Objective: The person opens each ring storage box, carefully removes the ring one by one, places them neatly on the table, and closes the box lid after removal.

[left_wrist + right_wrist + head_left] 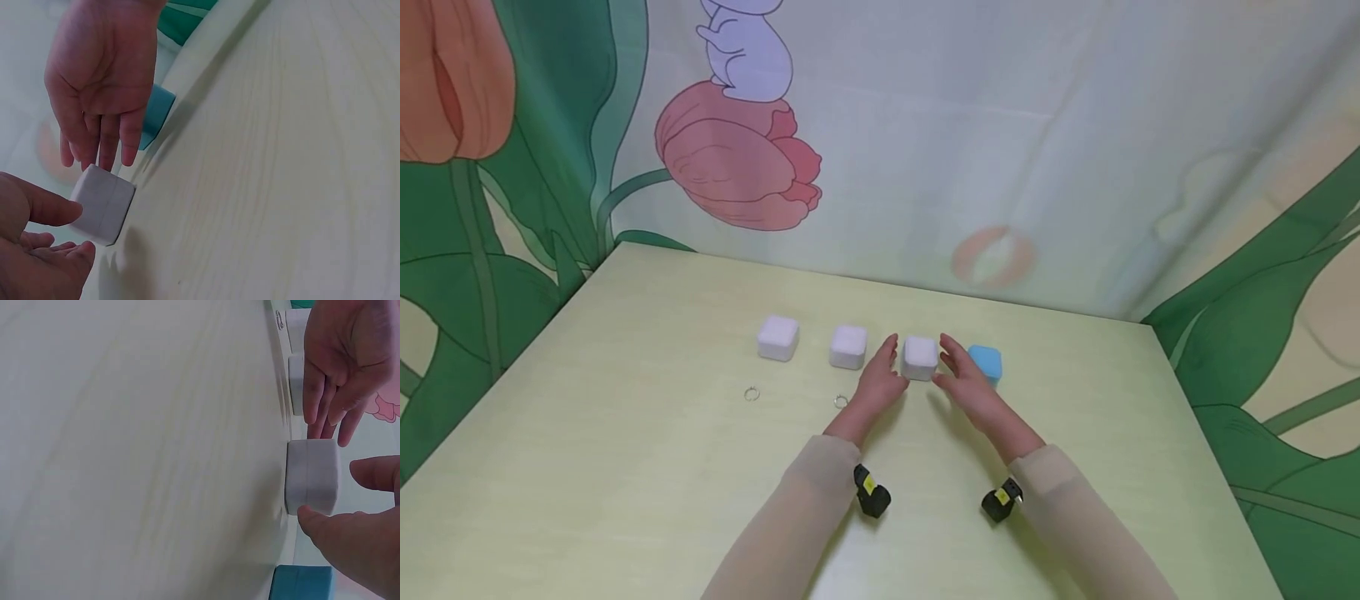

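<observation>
A small white box [921, 358] with rounded corners stands on the table between my two hands. A seam runs around its sides, plain in the right wrist view on the white box [312, 476]. My left hand [880, 385] is at its left side, fingers loosely extended. On its right side is my right hand [973, 395], thumb [322, 528] at the box's near edge and fingers spread. Neither hand curls round the box. Just beyond the right hand sits a light blue box [987, 363], partly behind the fingers.
Two more white boxes, one far left [778, 337] and one nearer [848, 347], stand in the same row. In front of them lie two small metal rings, a left ring [747, 395] and a right ring [836, 402]. A printed curtain [895, 167] hangs behind the table [625, 467].
</observation>
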A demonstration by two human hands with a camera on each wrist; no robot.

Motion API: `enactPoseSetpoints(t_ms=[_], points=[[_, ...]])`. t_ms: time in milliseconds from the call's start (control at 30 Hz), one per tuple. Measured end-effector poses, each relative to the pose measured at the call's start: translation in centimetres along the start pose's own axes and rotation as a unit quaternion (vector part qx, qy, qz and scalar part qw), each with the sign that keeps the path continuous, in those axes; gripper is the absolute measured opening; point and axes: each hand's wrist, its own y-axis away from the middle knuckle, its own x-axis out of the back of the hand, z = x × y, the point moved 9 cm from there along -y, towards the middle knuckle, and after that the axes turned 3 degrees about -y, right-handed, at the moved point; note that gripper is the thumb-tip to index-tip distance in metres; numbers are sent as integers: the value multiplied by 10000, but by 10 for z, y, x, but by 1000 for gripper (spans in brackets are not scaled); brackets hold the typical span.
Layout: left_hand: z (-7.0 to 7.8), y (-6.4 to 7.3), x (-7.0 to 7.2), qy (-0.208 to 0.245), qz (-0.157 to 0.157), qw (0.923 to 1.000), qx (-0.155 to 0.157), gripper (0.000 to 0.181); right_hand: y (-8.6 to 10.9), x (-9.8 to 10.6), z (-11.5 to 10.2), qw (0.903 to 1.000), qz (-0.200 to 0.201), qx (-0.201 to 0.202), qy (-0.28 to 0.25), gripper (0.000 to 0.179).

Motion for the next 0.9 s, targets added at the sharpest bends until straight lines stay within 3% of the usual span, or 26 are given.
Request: enactPoseSetpoints(t_ms=[533,900], points=[[-11,-11,-4,-138,-188,9996,186,85,-11,-2,7,9994,-191,-254,137,70],[-9,-13,-4,-423,-237,9988,67,81,-19,-5,3,9992,-390,-49,112,71]])
